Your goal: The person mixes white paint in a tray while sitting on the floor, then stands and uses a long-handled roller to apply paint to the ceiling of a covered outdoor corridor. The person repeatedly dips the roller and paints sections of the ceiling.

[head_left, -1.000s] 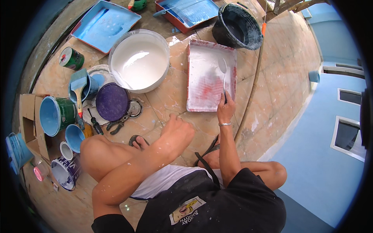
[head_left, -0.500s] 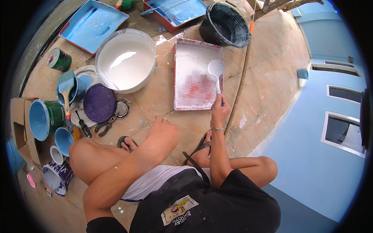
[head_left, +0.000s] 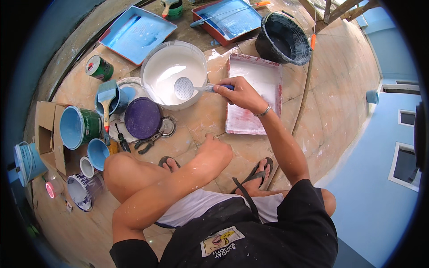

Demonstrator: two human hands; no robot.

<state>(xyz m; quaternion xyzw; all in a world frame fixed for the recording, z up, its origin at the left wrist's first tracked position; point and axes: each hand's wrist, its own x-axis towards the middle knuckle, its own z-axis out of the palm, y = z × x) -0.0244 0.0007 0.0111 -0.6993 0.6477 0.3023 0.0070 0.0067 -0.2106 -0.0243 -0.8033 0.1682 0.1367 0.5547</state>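
Observation:
My right hand (head_left: 243,94) grips the blue handle of a perforated skimmer (head_left: 184,88). Its round head hangs over the near right part of a wide tub (head_left: 178,106) of white paint. Beneath and beside my right wrist lies a red-rimmed paint tray (head_left: 280,91), smeared with white over red. My left hand (head_left: 215,151) is loosely curled in front of my feet, with a ring on one finger and nothing visible in it; some of its fingers are hidden.
Two blue-coated trays (head_left: 138,33) (head_left: 230,20) and a black bucket (head_left: 283,40) stand farther off. At left are a purple lid (head_left: 143,118), pliers (head_left: 150,144), a paintbrush (head_left: 106,100), several paint cans and a cardboard box (head_left: 47,143). A long pole (head_left: 304,96) lies at right.
My right hand has swung the skimmer up and left, from over the paint tray to over the paint tub. The whole view has shifted; my left hand keeps its curled pose.

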